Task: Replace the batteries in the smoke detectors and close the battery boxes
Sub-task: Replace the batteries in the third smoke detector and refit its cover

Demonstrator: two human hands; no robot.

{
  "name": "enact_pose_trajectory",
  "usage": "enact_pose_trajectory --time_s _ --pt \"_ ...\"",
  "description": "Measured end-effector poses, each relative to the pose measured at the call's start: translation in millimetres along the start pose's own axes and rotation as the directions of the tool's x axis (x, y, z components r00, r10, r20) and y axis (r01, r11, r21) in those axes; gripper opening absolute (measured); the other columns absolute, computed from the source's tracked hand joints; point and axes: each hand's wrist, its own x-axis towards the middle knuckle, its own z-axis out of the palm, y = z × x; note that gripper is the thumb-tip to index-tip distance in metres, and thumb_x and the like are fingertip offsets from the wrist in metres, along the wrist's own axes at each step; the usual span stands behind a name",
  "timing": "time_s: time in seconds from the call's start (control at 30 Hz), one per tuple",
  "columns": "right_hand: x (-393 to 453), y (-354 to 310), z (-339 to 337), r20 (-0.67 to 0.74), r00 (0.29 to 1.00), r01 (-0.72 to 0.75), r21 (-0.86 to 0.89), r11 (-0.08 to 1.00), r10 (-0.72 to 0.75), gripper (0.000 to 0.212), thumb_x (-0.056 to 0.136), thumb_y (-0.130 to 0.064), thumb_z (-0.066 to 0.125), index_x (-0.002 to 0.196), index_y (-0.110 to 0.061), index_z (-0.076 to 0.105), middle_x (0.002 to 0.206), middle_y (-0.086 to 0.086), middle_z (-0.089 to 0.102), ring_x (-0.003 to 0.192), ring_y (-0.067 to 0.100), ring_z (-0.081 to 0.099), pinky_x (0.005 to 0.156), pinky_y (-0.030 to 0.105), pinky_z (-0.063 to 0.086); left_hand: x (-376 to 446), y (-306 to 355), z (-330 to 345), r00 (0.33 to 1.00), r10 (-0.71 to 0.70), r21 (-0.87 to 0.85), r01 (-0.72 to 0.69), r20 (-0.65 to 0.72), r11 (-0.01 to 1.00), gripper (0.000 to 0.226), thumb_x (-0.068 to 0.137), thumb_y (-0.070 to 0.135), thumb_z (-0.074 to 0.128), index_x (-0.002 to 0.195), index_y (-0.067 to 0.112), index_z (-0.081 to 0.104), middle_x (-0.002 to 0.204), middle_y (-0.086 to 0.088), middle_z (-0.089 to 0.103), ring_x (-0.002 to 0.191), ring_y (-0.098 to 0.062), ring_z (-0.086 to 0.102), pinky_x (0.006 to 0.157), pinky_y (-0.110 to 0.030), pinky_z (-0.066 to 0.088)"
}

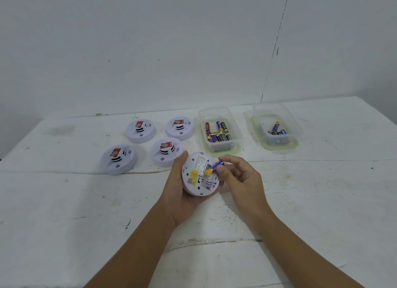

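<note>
My left hand [182,193] cups a white round smoke detector [198,176] turned back side up, a yellow label on it. My right hand [238,176] pinches a blue and yellow battery [214,167] whose yellow end touches the detector's back near the battery bay. Several other white smoke detectors stand face up on the table: far left [140,130], far middle [180,127], near left [118,159] and near middle [166,152]. Each carries a red label.
A clear plastic box [219,130] with several batteries stands behind my hands. A second clear box [277,129] with fewer batteries sits further right. The white table [64,212] meets a white wall at the back.
</note>
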Motion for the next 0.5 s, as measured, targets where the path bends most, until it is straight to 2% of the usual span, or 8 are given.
enact_pose_trajectory --time_s 0.07,0.17,0.23,0.33,0.43,0.5 --pt "0 3 -1 0.018 1.000 -0.004 -0.021 1.000 0.004 0.020 0.096 -0.002 0.070 0.114 -0.008 0.073 0.090 0.018 0.077 0.082 0.019 0.072 0.076 0.029 0.060 2 -2 -4 1.000 0.008 -0.003 -0.008 -0.004 1.000 0.065 0.096 0.057 0.056 0.134 0.005 0.065 0.129 -0.026 0.068 0.107 -0.038 0.069 0.099 -0.053 0.054" --pt "0 6 -4 0.053 0.999 -0.007 -0.046 0.999 0.010 0.022 0.097 -0.002 0.068 0.117 -0.010 0.073 0.094 0.015 0.078 0.086 0.021 0.074 0.078 0.032 0.061 6 -4 -11 1.000 0.007 -0.025 -0.007 0.001 1.000 0.062 0.097 0.057 0.058 0.126 0.004 0.073 0.129 -0.026 0.067 0.109 -0.039 0.068 0.101 -0.054 0.051" --pt "0 6 -5 0.067 0.998 -0.013 -0.031 0.999 0.015 0.022 0.098 0.000 0.066 0.118 -0.008 0.072 0.094 0.015 0.079 0.085 0.019 0.075 0.076 0.029 0.060 6 -5 -14 1.000 0.007 -0.032 -0.006 0.013 0.999 0.062 0.098 0.057 0.057 0.122 0.004 0.075 0.130 -0.026 0.067 0.109 -0.039 0.068 0.101 -0.054 0.051" --pt "-2 6 -6 0.067 0.998 -0.014 -0.017 1.000 0.016 0.023 0.097 0.001 0.066 0.118 -0.005 0.071 0.093 0.015 0.079 0.080 0.015 0.073 0.073 0.026 0.058 5 -6 -15 1.000 0.017 -0.020 -0.016 0.006 1.000 0.064 0.100 0.057 0.054 0.131 0.004 0.068 0.132 -0.027 0.066 0.111 -0.040 0.068 0.100 -0.054 0.054" --pt "-2 7 -7 0.076 0.997 -0.009 -0.019 1.000 0.010 0.024 0.098 0.002 0.065 0.120 -0.004 0.070 0.093 0.014 0.078 0.080 0.015 0.073 0.074 0.026 0.058 4 -5 -16 1.000 0.021 -0.036 -0.020 0.011 0.999 0.061 0.100 0.057 0.054 0.126 0.005 0.073 0.131 -0.027 0.066 0.109 -0.040 0.069 0.102 -0.054 0.050" --pt "-2 7 -8 0.079 0.997 -0.008 -0.009 1.000 0.008 0.024 0.098 0.002 0.065 0.121 -0.004 0.070 0.093 0.014 0.078 0.080 0.014 0.072 0.075 0.026 0.058 4 -5 -16 1.000 0.027 -0.018 -0.027 0.000 0.999 0.063 0.100 0.057 0.054 0.133 0.006 0.068 0.133 -0.028 0.065 0.112 -0.041 0.068 0.107 -0.055 0.047"
